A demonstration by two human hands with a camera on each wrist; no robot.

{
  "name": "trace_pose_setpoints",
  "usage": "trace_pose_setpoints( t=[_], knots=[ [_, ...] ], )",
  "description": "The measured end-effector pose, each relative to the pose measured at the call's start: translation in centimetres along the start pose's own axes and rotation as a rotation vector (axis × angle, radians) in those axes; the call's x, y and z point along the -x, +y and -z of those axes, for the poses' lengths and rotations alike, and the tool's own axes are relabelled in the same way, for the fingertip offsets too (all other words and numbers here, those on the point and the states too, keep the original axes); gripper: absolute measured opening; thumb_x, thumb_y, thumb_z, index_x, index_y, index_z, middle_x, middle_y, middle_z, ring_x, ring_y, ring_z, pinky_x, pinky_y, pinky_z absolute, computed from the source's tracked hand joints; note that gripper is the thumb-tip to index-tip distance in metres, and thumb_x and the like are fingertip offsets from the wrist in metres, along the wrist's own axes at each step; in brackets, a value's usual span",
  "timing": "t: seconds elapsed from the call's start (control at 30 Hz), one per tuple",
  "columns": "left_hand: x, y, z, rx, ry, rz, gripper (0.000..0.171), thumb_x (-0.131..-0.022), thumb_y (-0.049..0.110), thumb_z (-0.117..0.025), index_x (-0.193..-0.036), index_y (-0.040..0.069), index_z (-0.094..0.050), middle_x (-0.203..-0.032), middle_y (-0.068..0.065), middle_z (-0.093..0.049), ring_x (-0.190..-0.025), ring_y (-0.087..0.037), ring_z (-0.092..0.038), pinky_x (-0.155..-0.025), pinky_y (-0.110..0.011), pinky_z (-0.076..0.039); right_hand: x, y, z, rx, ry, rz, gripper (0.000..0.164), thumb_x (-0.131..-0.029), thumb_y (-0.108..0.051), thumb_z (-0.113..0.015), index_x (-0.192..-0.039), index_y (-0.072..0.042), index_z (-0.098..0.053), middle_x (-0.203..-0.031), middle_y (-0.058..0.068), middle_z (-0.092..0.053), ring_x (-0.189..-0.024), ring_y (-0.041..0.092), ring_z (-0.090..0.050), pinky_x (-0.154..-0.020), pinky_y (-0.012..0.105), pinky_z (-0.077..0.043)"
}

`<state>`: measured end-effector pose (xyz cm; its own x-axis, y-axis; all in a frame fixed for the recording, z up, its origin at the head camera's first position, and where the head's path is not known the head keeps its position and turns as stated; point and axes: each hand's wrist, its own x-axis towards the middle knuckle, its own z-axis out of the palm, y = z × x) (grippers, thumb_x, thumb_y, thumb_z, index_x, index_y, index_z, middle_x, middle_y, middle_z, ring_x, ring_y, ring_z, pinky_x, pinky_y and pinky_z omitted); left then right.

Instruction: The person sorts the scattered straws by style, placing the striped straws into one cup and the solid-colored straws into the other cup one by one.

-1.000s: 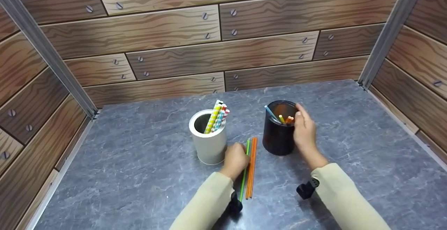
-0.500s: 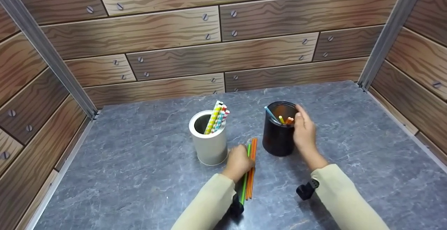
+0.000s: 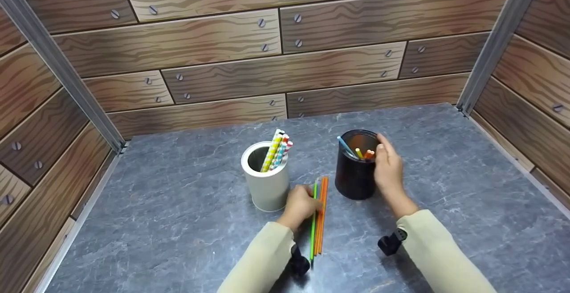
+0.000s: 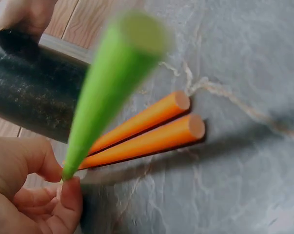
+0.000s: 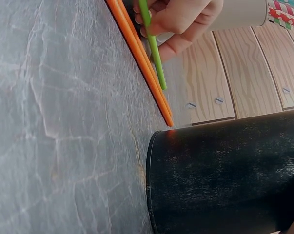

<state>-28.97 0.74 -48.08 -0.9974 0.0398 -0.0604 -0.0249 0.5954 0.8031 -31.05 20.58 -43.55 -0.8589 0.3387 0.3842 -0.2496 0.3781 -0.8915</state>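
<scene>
In the head view my left hand pinches a thin green stick between thumb and fingertips. The left wrist view has the near end of the green stick raised off the table, pointing at the camera. Close to its right, two orange sticks lie side by side on the table. My right hand holds the right side of an upright black can, thumb near the rim; its other fingers are partly hidden behind. Inside the can lean a blue stick, a yellow stick and orange ones.
Left of my left hand stands a white can with several patterned paper straws. The grey marbled table is bounded by wood-print walls at the back and sides.
My left hand shifted slightly right, then back left, and its fingers now pinch the green stick, whose near end has moved a little. The right hand and both cans stayed put.
</scene>
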Motion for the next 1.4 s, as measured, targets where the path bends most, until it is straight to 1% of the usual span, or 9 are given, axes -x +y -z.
trace_pose_setpoints(
  t=[0.17,0.3,0.43,0.7,0.83,1.07,1.13,1.27,1.4],
  knots=[
    [-0.1,-0.3,0.0,0.064,0.041,0.011,0.010,-0.066,0.004,-0.069,-0.073,0.002,-0.062,-0.067,0.000,-0.056,-0.060,-0.012,-0.048,-0.053,-0.021,-0.043,0.1,0.1,0.0,0.010,0.004,0.012,0.040,-0.096,-0.009,-0.036,-0.132,0.005,-0.047,-0.136,0.021,-0.045,-0.127,0.031,-0.041,-0.107,0.041,-0.030],
    [-0.1,-0.2,0.0,0.090,0.067,0.034,0.019,-0.069,0.007,-0.069,-0.087,0.001,-0.066,-0.080,-0.005,-0.065,-0.069,-0.013,-0.054,-0.061,-0.023,-0.047,0.2,0.1,0.0,0.013,0.009,0.017,0.040,-0.096,-0.009,-0.036,-0.131,0.005,-0.048,-0.136,0.022,-0.046,-0.127,0.033,-0.041,-0.107,0.042,-0.030],
    [0.0,0.3,0.1,0.137,0.070,0.055,0.026,-0.072,0.008,-0.068,-0.097,0.000,-0.067,-0.087,-0.007,-0.065,-0.074,-0.014,-0.055,-0.064,-0.024,-0.048,0.1,0.1,0.1,0.019,0.009,0.009,0.040,-0.096,-0.010,-0.036,-0.131,0.005,-0.048,-0.136,0.022,-0.046,-0.127,0.033,-0.041,-0.107,0.043,-0.030],
    [0.0,1.4,0.0,0.287,0.082,0.006,0.031,-0.073,0.002,-0.063,-0.103,-0.002,-0.065,-0.071,0.001,-0.053,-0.061,-0.009,-0.047,-0.053,-0.019,-0.041,0.1,0.1,0.1,-0.004,0.004,0.009,0.040,-0.097,-0.009,-0.035,-0.132,0.006,-0.046,-0.137,0.021,-0.045,-0.129,0.030,-0.039,-0.108,0.040,-0.029],
    [0.1,2.0,0.1,0.339,0.088,-0.004,0.034,-0.072,0.000,-0.061,-0.106,0.001,-0.063,-0.068,0.002,-0.050,-0.057,-0.009,-0.045,-0.050,-0.019,-0.038,0.1,0.2,0.1,-0.014,0.010,0.012,0.040,-0.096,-0.008,-0.035,-0.131,0.006,-0.047,-0.136,0.022,-0.046,-0.128,0.031,-0.040,-0.108,0.040,-0.029],
    [0.2,3.2,0.5,0.337,0.169,-0.095,0.030,-0.071,0.004,-0.066,-0.101,0.003,-0.065,-0.065,0.005,-0.053,-0.055,-0.004,-0.046,-0.051,-0.018,-0.040,0.0,0.1,0.2,0.007,-0.014,-0.001,0.040,-0.097,-0.009,-0.035,-0.133,0.005,-0.045,-0.138,0.021,-0.044,-0.130,0.031,-0.037,-0.108,0.041,-0.028],
    [0.3,3.6,0.7,0.377,0.184,-0.122,0.031,-0.070,0.002,-0.066,-0.101,0.002,-0.065,-0.066,0.004,-0.055,-0.056,-0.003,-0.048,-0.053,-0.018,-0.042,0.0,0.1,0.2,0.013,-0.015,0.000,0.040,-0.097,-0.009,-0.035,-0.133,0.005,-0.046,-0.138,0.021,-0.044,-0.130,0.031,-0.038,-0.108,0.041,-0.028],
    [0.3,4.4,1.4,0.468,0.221,-0.172,0.036,-0.067,-0.004,-0.059,-0.103,0.001,-0.064,-0.074,-0.003,-0.060,-0.062,-0.005,-0.054,-0.058,-0.018,-0.045,-0.1,0.1,0.1,0.011,-0.011,0.005,0.040,-0.097,-0.009,-0.035,-0.133,0.005,-0.046,-0.138,0.021,-0.044,-0.130,0.030,-0.038,-0.108,0.040,-0.028],
    [0.3,5.4,2.2,0.507,0.276,-0.243,0.041,-0.065,-0.005,-0.053,-0.104,0.001,-0.063,-0.079,-0.003,-0.060,-0.068,-0.008,-0.055,-0.061,-0.018,-0.045,-0.1,0.1,0.0,0.005,0.001,0.013,0.040,-0.096,-0.009,-0.036,-0.132,0.005,-0.047,-0.137,0.021,-0.045,-0.129,0.031,-0.039,-0.108,0.040,-0.028]
  ],
)
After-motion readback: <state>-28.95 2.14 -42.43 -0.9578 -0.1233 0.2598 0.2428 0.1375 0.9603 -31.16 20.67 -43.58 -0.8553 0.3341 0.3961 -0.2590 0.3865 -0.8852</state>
